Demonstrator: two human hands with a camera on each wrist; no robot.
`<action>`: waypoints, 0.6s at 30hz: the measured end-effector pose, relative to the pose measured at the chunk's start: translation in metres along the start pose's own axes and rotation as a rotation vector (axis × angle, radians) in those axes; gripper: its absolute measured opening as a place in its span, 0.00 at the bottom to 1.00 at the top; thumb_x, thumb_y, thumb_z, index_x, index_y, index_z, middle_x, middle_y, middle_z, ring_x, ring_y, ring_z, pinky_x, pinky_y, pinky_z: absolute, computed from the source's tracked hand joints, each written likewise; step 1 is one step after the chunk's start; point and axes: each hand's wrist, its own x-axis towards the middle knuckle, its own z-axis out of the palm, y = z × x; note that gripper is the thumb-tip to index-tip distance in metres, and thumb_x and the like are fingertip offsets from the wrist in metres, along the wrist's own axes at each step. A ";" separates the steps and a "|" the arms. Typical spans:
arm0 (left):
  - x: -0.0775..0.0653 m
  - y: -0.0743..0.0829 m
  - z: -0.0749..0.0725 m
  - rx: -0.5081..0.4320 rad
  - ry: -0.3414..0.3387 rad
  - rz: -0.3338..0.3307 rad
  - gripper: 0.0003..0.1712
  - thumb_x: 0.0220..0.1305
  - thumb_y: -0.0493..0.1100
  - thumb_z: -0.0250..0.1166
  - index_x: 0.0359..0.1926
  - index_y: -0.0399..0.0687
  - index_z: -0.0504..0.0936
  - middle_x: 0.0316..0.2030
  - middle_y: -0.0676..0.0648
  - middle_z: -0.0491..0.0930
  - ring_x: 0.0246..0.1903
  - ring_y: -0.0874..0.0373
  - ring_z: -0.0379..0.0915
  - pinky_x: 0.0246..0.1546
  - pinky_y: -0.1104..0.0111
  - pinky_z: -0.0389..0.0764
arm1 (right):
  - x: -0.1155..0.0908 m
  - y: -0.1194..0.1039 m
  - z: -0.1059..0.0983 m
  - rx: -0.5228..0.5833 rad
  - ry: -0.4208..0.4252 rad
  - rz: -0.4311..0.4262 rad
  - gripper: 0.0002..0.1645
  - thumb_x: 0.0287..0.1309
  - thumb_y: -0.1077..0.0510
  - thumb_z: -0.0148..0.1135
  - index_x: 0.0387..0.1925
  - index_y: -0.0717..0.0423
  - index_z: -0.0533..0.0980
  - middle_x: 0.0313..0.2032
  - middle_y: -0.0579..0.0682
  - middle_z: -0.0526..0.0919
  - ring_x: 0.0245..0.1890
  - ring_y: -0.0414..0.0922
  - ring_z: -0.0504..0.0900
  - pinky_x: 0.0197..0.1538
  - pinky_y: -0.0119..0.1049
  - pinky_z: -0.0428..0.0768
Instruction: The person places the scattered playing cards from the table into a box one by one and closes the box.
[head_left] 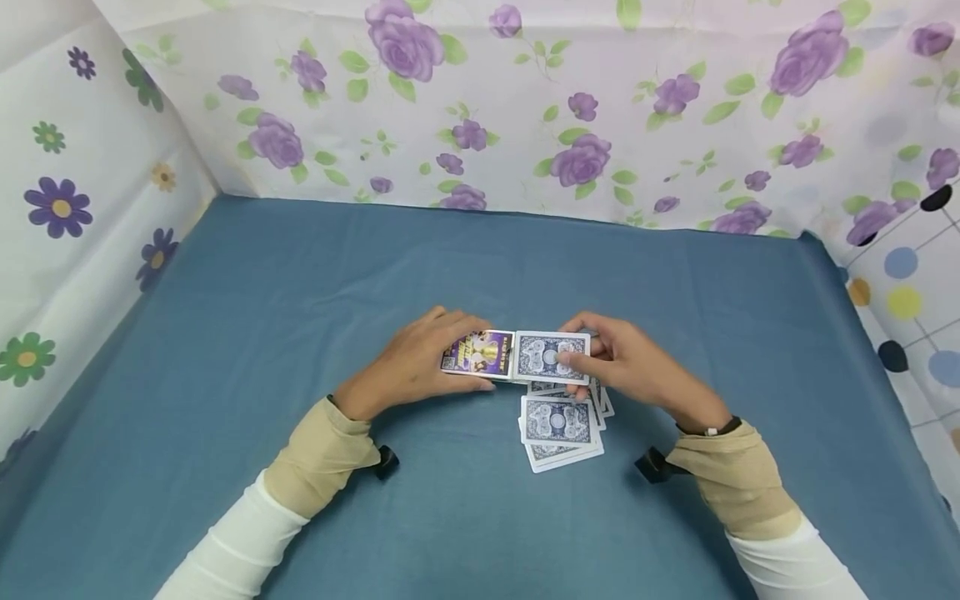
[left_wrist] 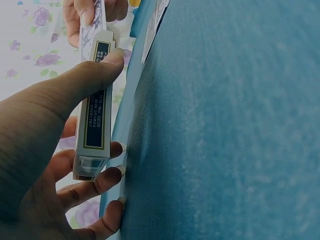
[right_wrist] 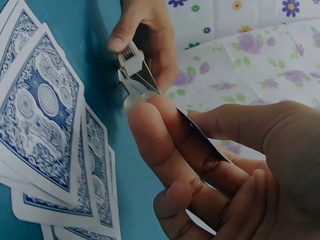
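My left hand [head_left: 408,362] grips a small playing-card box [head_left: 480,353] with a purple and yellow face, thumb along one narrow side and fingers on the other. In the left wrist view, dark printed text runs down the side of the box [left_wrist: 95,120]. The open end of the box, with its flaps [right_wrist: 132,65], faces my right hand [head_left: 637,362]. That hand pinches a blue-backed playing card [head_left: 534,348] between thumb and fingers, its left edge at the box opening. Whether it is one card or several, and whether its edge is inside, I cannot tell.
Below my right hand, a loose, overlapping pile of blue-backed cards [head_left: 558,421] lies face down on the blue cloth [head_left: 360,258]. Floral sheets [head_left: 480,100] rise behind and at the left side, and a dotted sheet [head_left: 907,292] at the right.
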 end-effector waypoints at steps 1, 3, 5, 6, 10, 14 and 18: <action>0.000 0.000 -0.001 0.002 0.000 -0.001 0.41 0.50 0.71 0.68 0.62 0.59 0.76 0.51 0.59 0.77 0.39 0.60 0.63 0.34 0.65 0.68 | 0.000 0.000 0.001 0.001 0.000 0.001 0.17 0.66 0.56 0.61 0.53 0.59 0.72 0.23 0.55 0.85 0.22 0.62 0.84 0.16 0.30 0.63; 0.000 0.000 -0.001 0.002 -0.004 -0.002 0.40 0.50 0.71 0.68 0.61 0.59 0.77 0.51 0.59 0.77 0.38 0.60 0.63 0.34 0.65 0.68 | 0.001 0.001 0.003 -0.001 -0.003 0.004 0.18 0.66 0.55 0.61 0.53 0.58 0.72 0.22 0.54 0.85 0.22 0.62 0.83 0.16 0.30 0.61; 0.000 0.000 -0.001 0.004 -0.005 -0.007 0.40 0.50 0.71 0.68 0.61 0.60 0.77 0.50 0.59 0.76 0.38 0.61 0.63 0.34 0.65 0.68 | 0.001 0.001 0.003 -0.018 -0.005 0.007 0.19 0.66 0.55 0.61 0.54 0.58 0.72 0.22 0.54 0.84 0.21 0.61 0.83 0.16 0.30 0.60; 0.000 0.000 -0.001 0.005 -0.005 -0.010 0.40 0.50 0.72 0.68 0.61 0.60 0.77 0.50 0.59 0.76 0.38 0.61 0.63 0.34 0.65 0.69 | 0.001 0.002 0.003 -0.021 -0.006 0.010 0.19 0.66 0.55 0.61 0.55 0.57 0.72 0.21 0.54 0.84 0.21 0.61 0.83 0.16 0.30 0.61; 0.001 0.001 0.000 0.010 -0.010 -0.018 0.40 0.50 0.72 0.67 0.62 0.61 0.76 0.50 0.59 0.77 0.38 0.61 0.63 0.34 0.65 0.69 | -0.001 0.003 0.003 -0.019 -0.005 0.022 0.20 0.66 0.56 0.61 0.56 0.57 0.72 0.21 0.54 0.83 0.20 0.62 0.82 0.15 0.29 0.59; 0.001 0.001 0.000 0.006 -0.004 -0.018 0.40 0.50 0.71 0.68 0.62 0.61 0.76 0.49 0.59 0.77 0.38 0.61 0.63 0.33 0.65 0.68 | 0.000 0.003 0.005 -0.006 -0.010 0.033 0.20 0.66 0.56 0.61 0.57 0.57 0.71 0.21 0.54 0.84 0.21 0.62 0.83 0.16 0.30 0.61; 0.001 0.002 0.000 0.006 0.009 -0.011 0.39 0.50 0.70 0.69 0.61 0.61 0.77 0.47 0.59 0.77 0.37 0.61 0.63 0.33 0.65 0.68 | 0.004 0.005 0.006 -0.019 -0.018 0.035 0.21 0.66 0.55 0.61 0.58 0.58 0.70 0.21 0.55 0.84 0.22 0.60 0.84 0.18 0.38 0.74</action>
